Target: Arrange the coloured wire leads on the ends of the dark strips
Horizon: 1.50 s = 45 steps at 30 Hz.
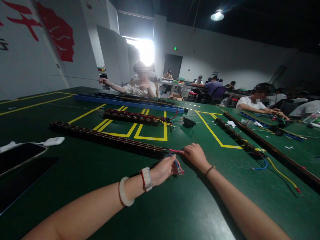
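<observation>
A long dark strip (107, 138) with rows of small parts lies across the green table (190, 203) in front of me. Red and blue wires (175, 156) come out of its right end. My left hand (163, 170) is closed in a pinch on the wire ends, just below that end. My right hand (195, 155) is closed on the red wire close to the strip's end. A pale bangle and a woven band sit on my left wrist, a thin bracelet on my right.
A second dark strip (132, 117) and a long blue rail (130, 103) lie farther back. A phone (20, 156) and a white item (53, 141) rest at the left. Another strip with loose wires (265, 163) lies right. Other people sit at the far side.
</observation>
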Available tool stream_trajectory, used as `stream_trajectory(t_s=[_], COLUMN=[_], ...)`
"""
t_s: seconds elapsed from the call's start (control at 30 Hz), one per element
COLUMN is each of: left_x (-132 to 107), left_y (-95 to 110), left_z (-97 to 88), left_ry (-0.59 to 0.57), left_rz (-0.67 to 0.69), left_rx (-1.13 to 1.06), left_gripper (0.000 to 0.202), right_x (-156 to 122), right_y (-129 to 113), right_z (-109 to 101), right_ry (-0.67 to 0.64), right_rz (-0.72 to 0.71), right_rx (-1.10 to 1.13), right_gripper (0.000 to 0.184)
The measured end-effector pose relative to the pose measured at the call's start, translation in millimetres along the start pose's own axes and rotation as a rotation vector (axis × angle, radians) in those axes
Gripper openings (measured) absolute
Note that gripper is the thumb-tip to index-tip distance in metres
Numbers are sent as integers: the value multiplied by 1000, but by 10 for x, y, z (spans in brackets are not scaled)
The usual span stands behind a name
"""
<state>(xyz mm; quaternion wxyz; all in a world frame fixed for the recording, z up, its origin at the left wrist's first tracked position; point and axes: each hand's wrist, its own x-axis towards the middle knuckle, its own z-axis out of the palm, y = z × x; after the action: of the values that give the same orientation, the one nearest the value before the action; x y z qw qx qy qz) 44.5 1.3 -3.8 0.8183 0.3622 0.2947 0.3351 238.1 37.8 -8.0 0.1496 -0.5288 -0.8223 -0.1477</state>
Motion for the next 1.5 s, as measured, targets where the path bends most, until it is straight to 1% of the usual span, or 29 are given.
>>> stream_trajectory(t_s=[0.1,0.17,0.27,0.37,0.47,0.53,0.6,0.63,0.7,0.8,0.87,0.93,1.0,1.03,1.13,1.23,1.27,1.33,1.4,1.5], left_x=[-11,-19,-27,-32,-20,2,28,41,62,67,35,-39,-161,-236,-484,-703,-761,-855,-922,-976], left_y=[-13,-24,-17,53,170,239,279,285,278,264,293,373,500,577,826,1044,1101,1193,1263,1349], left_z=[6,3,-20,-64,-133,-186,-231,-247,-260,-234,-204,-188,-207,-234,-395,-660,-765,-991,-1230,-1585], left_ry=[-6,17,59,89,46,14,-10,-24,-58,-79,-101,-144,-154,-127,59,243,295,362,370,391], left_rz=[17,40,46,-7,-64,-72,-73,-75,-92,-133,-173,-190,-134,-77,178,431,481,521,545,565], left_rx=[-11,21,148,340,592,782,907,924,888,844,912,1020,1117,1161,1346,1576,1639,1712,1760,1874], left_gripper=[30,25,27,32,41,48,52,53,55,60,64,65,61,58,54,48,45,40,39,43], right_x=[-34,-51,-62,-63,-59,-52,-45,-42,-43,-61,-76,-83,-74,-61,2,98,136,220,308,422], right_y=[-3,-7,-8,-6,-9,-15,-22,-24,-27,-32,-43,-73,-134,-180,-375,-609,-679,-785,-838,-827], right_z=[-13,-16,-6,6,6,4,6,10,21,36,27,-8,-70,-108,-221,-279,-280,-257,-216,-159], right_ry=[36,58,71,73,70,64,55,50,37,34,60,101,132,136,81,-28,-56,-92,-127,-178], right_rz=[-25,-30,-35,-36,-29,-23,-16,-11,-4,14,25,24,20,21,24,21,25,37,62,97], right_rx=[-33,-55,-59,-46,-38,-34,-31,-31,-29,-5,32,82,147,185,299,344,336,284,230,219], right_gripper=[36,35,35,36,36,36,36,36,36,33,29,25,25,27,34,44,45,44,41,33])
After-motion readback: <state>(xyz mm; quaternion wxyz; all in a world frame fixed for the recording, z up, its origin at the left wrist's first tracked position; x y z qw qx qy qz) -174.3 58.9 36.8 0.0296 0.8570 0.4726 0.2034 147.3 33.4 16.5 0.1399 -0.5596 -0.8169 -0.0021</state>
